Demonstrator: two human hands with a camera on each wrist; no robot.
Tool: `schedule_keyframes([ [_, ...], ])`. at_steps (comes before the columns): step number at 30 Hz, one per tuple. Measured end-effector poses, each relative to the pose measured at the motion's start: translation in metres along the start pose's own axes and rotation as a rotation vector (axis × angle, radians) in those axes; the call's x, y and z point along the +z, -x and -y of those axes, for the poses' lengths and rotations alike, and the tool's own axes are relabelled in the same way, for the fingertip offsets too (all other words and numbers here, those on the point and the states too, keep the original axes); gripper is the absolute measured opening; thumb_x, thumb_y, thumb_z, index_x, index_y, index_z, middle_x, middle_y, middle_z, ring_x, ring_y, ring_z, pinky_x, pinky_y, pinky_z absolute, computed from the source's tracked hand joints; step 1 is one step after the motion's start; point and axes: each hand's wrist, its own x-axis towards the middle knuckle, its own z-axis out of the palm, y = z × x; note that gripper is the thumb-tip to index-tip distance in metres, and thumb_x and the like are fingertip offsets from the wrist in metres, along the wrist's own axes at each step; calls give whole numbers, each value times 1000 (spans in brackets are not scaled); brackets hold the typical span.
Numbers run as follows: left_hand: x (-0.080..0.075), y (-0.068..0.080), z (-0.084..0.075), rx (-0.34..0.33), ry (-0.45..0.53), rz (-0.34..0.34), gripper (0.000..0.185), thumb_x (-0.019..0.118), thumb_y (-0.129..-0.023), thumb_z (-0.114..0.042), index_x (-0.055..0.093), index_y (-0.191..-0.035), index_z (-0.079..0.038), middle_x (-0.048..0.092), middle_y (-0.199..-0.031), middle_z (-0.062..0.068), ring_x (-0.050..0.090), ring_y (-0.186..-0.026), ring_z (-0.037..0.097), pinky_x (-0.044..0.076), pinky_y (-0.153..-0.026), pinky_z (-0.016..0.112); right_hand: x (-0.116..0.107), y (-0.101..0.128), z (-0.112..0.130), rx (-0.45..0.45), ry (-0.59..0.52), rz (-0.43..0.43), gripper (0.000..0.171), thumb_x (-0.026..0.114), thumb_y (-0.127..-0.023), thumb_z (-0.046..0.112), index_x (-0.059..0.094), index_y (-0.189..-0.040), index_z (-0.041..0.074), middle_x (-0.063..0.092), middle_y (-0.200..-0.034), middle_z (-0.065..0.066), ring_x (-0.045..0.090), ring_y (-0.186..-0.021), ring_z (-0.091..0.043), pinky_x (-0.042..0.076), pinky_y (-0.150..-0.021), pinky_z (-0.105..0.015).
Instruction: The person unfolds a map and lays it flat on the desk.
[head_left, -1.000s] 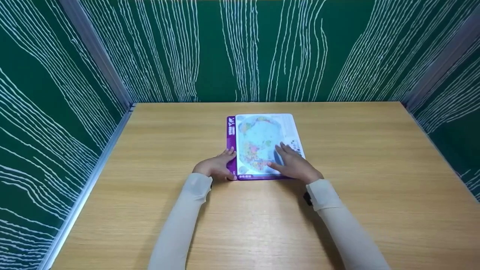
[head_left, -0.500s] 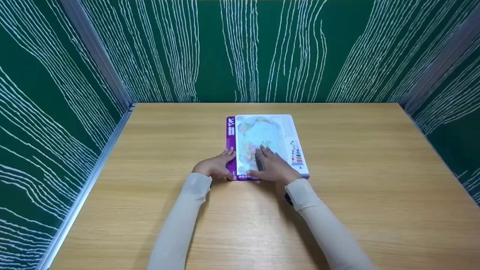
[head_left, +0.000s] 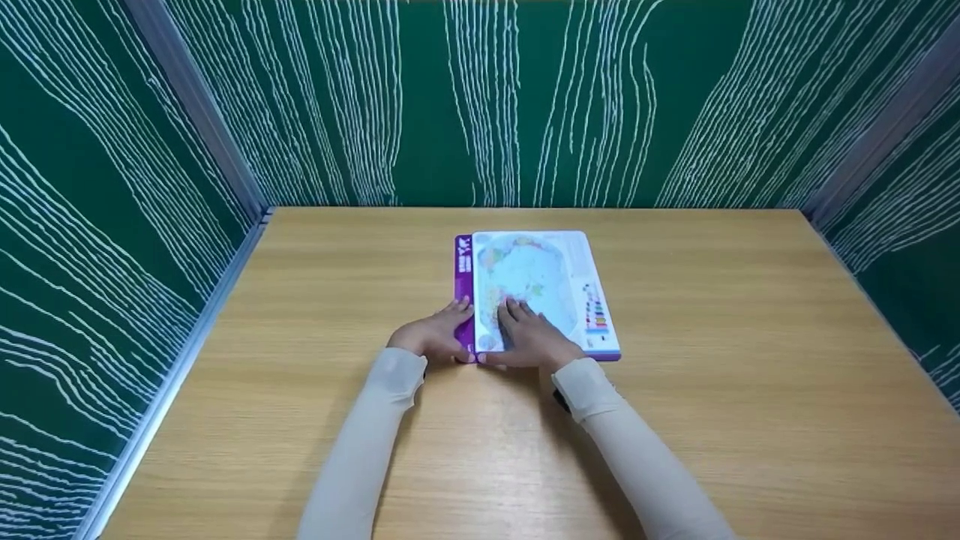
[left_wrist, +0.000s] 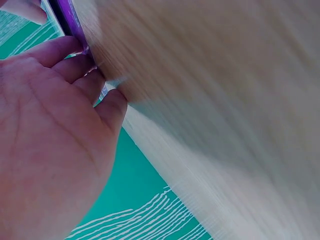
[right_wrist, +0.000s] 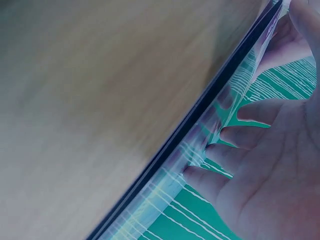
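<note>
A flat purple-edged world map board (head_left: 525, 270) lies on the wooden table, its glossy top printed with a pale blue map and a row of small coloured pictures at the right. Along its left side runs a purple strip (head_left: 463, 281) with white print. My left hand (head_left: 433, 331) rests at that strip, fingers spread, the thumb at the near left corner. Over the lower left of the map lies my right hand (head_left: 531, 339), fingers extended, its thumb close to the left thumb. In the right wrist view, the fingertips (right_wrist: 192, 175) meet the shiny surface above a dark layered edge (right_wrist: 185, 130).
The wooden table (head_left: 750, 375) spreads around the board on all sides. Green walls (head_left: 420, 105) with wavy white lines stand behind and on both sides, with grey metal posts (head_left: 199, 112) at the back corners.
My right hand has slid leftward over the map, from its right side to the lower left, uncovering the coloured pictures. The left hand stays at the purple strip.
</note>
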Motion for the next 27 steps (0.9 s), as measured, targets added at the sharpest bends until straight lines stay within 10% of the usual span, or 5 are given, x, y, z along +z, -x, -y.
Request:
schedule_keyframes([
  [27, -1, 1, 1, -13, -9, 6, 92, 72, -83, -25, 15, -155, -12, 0, -164, 2, -3, -151, 24, 8, -122, 46, 7, -7, 8, -20, 109, -27, 109, 59, -78, 72, 16, -154, 6, 6, -161, -18, 6, -149, -37, 14, -118, -58],
])
